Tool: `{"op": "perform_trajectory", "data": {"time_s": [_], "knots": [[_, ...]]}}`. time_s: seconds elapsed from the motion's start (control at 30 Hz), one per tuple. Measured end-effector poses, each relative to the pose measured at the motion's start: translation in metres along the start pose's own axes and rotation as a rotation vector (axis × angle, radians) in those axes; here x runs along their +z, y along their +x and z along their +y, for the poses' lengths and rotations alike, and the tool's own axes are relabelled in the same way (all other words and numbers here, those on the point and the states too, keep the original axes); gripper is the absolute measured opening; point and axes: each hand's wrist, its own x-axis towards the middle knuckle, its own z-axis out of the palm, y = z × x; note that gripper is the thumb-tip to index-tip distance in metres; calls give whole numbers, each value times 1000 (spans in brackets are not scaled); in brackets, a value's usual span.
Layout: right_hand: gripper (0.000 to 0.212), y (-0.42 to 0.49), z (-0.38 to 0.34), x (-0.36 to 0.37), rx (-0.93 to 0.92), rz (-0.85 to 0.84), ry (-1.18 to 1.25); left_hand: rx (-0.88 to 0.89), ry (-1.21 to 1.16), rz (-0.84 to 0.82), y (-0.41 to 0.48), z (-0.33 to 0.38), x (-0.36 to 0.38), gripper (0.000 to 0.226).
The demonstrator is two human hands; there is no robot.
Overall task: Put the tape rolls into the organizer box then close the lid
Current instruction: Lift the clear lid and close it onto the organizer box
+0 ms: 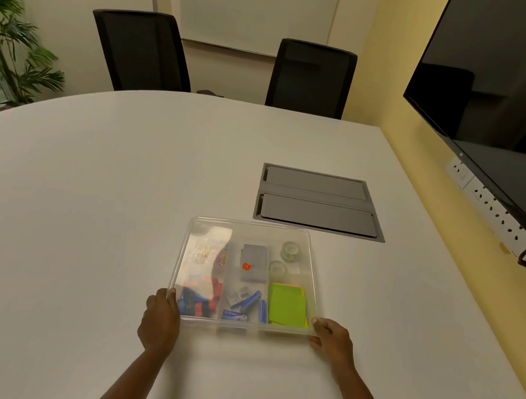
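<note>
A clear plastic organizer box [252, 226] sits on the white table in front of me, its transparent lid lying over the top. Through the lid two clear tape rolls [289, 250] [277, 267] show in the far right compartment. Green sticky notes [287, 304], a grey item with a red dot, blue and red clips and paper clips fill the other compartments. My left hand [160, 320] grips the near left corner of the lid. My right hand [331, 341] grips the near right corner.
A grey cable hatch [317, 201] is set into the table just beyond the box. Two black chairs [142, 49] [311, 77] stand at the far edge. A wall screen [508, 99] and sockets line the right wall; a plant [6, 38] stands far left.
</note>
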Motion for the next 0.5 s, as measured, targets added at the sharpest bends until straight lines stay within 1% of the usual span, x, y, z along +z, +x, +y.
{"op": "perform_trajectory", "data": {"time_s": [0.1,0.17,0.23,0.37,0.43,0.47,0.5], "knots": [[22,-1,1,2,7,19,29,19,24,-25,0,-1,-1,35],[15,-1,0,4,16,25,74,26,34,-43,1,-1,-1,33],[9,-1,-2,5,53,17,166,23,21,-51,3,-1,0,32],[12,1,-8,1,171,-74,372,7,-47,-76,7,-4,3,30],[9,1,-13,-1,193,-85,386,24,-52,-73,9,-6,4,28],[6,-1,-16,-1,206,-77,380,31,-52,-71,9,-6,4,27],[7,0,-17,0,211,-54,363,41,-55,-65,9,-8,5,27]]}}
